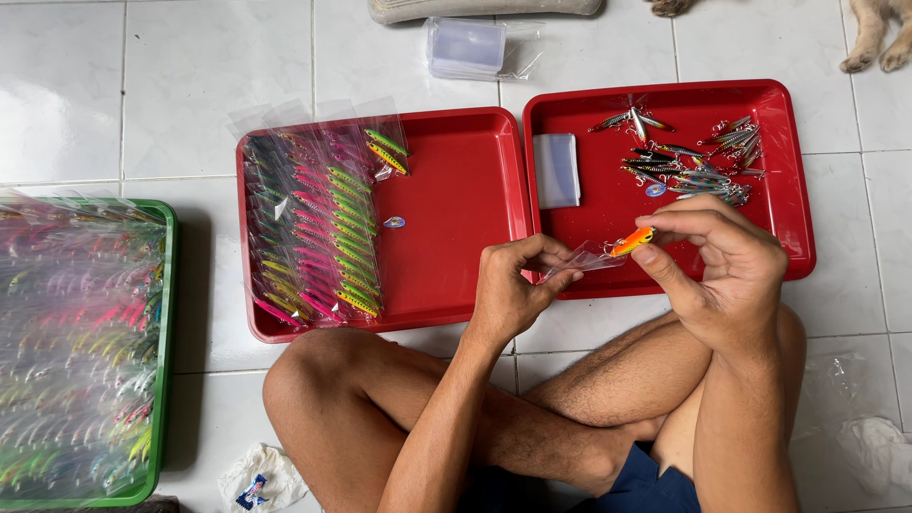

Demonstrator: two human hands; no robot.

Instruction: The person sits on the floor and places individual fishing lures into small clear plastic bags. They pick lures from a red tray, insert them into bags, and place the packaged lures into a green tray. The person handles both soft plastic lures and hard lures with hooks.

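Note:
My left hand [513, 280] pinches the mouth of a small clear plastic bag [581, 259]. My right hand [727, 261] holds an orange and yellow fishing lure [633, 240] at the bag's opening, its tip partly inside. Both hands hover over the seam between two red trays. The left red tray [456, 204] carries rows of bagged lures [318, 228] on its left half. The right red tray [627, 214] holds a pile of loose metal lures [689, 157] and a stack of empty clear bags [557, 169].
A green tray [163, 342] full of bagged lures sits at the left. A pack of clear bags [465, 47] lies on the white tile floor behind the trays. My crossed bare legs [570, 399] are below. An animal's paws [874, 38] show at top right. Crumpled plastic [869, 446] lies at right.

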